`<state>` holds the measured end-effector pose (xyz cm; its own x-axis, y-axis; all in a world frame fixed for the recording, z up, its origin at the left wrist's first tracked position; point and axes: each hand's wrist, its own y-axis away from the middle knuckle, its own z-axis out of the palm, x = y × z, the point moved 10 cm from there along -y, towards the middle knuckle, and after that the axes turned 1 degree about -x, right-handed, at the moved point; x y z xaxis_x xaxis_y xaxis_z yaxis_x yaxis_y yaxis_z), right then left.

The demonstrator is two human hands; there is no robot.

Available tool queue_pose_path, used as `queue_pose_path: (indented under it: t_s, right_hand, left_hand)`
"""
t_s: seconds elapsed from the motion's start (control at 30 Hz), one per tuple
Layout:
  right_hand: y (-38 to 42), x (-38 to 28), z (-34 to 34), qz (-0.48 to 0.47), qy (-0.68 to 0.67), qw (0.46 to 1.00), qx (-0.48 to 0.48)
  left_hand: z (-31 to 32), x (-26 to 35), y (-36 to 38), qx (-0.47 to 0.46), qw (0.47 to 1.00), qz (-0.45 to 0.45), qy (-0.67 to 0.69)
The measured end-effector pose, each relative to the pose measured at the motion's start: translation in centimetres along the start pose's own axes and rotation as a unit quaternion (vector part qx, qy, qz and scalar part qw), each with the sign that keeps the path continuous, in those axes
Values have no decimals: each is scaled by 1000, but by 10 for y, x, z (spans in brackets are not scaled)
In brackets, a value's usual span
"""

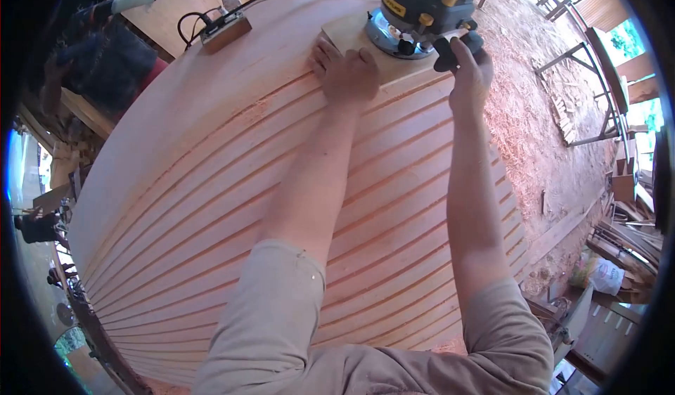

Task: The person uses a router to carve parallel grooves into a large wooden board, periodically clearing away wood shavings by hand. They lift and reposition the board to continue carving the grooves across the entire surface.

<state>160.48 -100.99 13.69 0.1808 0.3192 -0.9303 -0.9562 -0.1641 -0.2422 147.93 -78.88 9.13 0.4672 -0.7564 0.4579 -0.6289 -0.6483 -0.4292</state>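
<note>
A dark router (pixel 427 5) with a round metal base stands at the far end of a large pale wooden panel (pixel 133 156) cut with many long grooves. Under its base lies a flat wooden board (pixel 344 33). My left hand (pixel 349 74) presses on that board's near left edge, fingers partly spread, holding nothing. To the right of the base, my right hand (pixel 470 65) is closed around the router's black knob (pixel 446 55). Thin shavings (pixel 254 110) lie along one groove.
A power strip on a wooden block (pixel 226 33) sits at the panel's far left edge, with a cable running toward the router. Another person (pixel 116 65) stands at the upper left. Shavings cover the ground (pixel 527 149) at right, near a metal frame (pixel 605 100) and scrap wood (pixel 626 244).
</note>
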Motion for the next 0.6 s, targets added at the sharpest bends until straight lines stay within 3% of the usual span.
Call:
queue_pose_path:
  t_s: [0.1, 0.27, 0.37, 0.6]
  right_hand:
    - [-8, 2, 11, 65, 3, 998, 14]
    - [-16, -1, 12, 73, 41, 996, -33]
    - [-17, 5, 1, 132, 73, 989, 12]
    - [-31, 3, -7, 112, 116, 987, 8]
  left_hand:
    - [-3, 8, 2, -56, 998, 11, 1]
    - [1, 11, -2, -87, 996, -2, -7]
    - [5, 14, 0, -121, 993, -3, 5]
    - [11, 22, -5, -138, 990, -9, 1]
